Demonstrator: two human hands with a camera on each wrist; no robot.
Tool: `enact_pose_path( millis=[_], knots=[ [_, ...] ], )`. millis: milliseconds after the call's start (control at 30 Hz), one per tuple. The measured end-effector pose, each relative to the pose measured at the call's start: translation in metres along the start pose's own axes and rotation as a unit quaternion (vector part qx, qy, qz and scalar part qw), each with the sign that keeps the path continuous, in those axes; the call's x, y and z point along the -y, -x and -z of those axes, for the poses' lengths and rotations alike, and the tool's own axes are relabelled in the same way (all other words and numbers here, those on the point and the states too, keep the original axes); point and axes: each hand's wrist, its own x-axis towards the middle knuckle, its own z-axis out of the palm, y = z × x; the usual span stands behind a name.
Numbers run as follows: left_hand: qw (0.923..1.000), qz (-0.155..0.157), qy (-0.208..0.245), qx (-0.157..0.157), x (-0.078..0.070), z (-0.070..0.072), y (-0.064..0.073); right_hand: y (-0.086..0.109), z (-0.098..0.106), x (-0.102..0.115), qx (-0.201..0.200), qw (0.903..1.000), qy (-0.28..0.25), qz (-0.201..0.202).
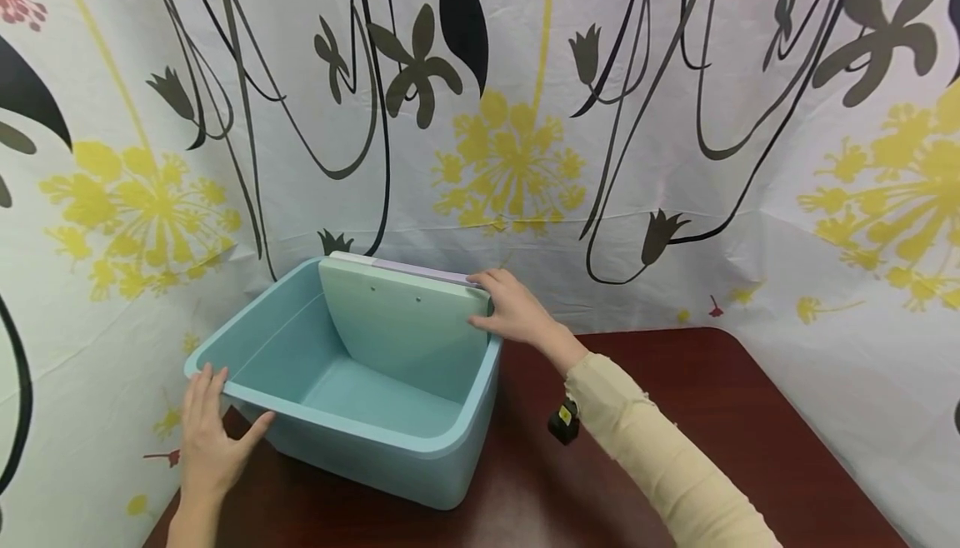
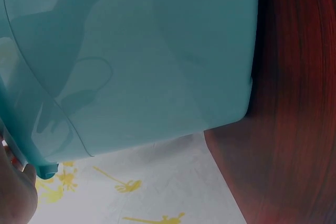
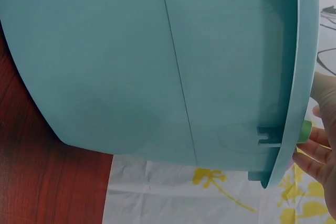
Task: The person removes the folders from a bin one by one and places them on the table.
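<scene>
A light blue plastic bin stands at an angle on the dark red-brown table. Inside it, a pale green panel with small holes leans upright at the back. Behind that shows the top edge of a white and lavender panel. My right hand pinches the panels at their upper right corner, thumb in front and fingers behind. At the bin's front left corner, my left hand rests with its fairly straight fingers on the rim, thumb spread along the outside. The left wrist view shows the bin's outer wall.
The table extends to the right of the bin. A floral cloth hangs behind and along both sides. A small black device with a yellow mark sits at the right wrist, below the beige sleeve.
</scene>
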Motion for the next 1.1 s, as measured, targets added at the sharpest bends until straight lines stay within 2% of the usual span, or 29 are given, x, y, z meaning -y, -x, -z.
enact_pose_path(
  millis=[167, 467, 667, 867, 1000, 1100],
  knots=[
    [1.0000, 0.000, 0.002, -0.004, 0.001, -0.001, -0.001, -0.007, -0.001, 0.002, 0.006, 0.9999, 0.014, 0.004],
    [0.9998, -0.008, 0.008, -0.015, 0.002, -0.003, -0.001, -0.019, -0.009, 0.008, 0.040, 0.9985, 0.036, 0.010],
    [0.9998, -0.007, 0.009, -0.019, 0.003, -0.004, 0.000, -0.023, -0.014, 0.011, 0.051, 0.9982, 0.030, 0.009],
    [0.9996, -0.011, 0.009, -0.024, 0.003, -0.005, 0.000, -0.023, -0.017, 0.015, 0.039, 0.9991, -0.019, 0.001],
    [0.9997, -0.009, 0.009, -0.021, 0.003, -0.005, 0.000, -0.020, -0.020, 0.017, 0.010, 0.9971, -0.070, 0.028],
    [0.9997, -0.007, 0.009, -0.020, 0.003, -0.005, 0.001, -0.019, -0.024, 0.018, -0.013, 0.9950, -0.088, 0.045]
  ],
)
